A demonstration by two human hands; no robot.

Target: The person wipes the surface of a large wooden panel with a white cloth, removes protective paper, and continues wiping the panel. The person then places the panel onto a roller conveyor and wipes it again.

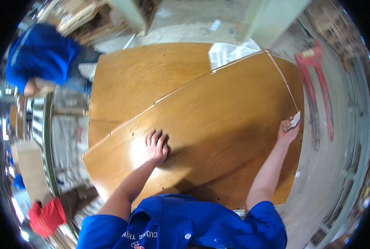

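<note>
A large brown wooden panel [218, 108] with pale edges lies in front of me, overlapping another brown panel [143, 70] beneath it. My left hand [156, 146] rests on the upper panel, left of the middle, its fingers spread and holding nothing. At the right side my right hand [288, 130] is closed round a flat, whitish, pointed piece [295, 119]; its exact kind cannot be made out. This piece touches or nearly touches the lower end of the pale line [282, 77] that runs down from the panel's far corner.
White plastic sheeting [230, 54] lies at the far edge, near a pale post [270, 20]. A red pallet jack [316, 79] stands at right. On the left are a person in blue [44, 54], a person in red [48, 216] and a green-framed rack [49, 141].
</note>
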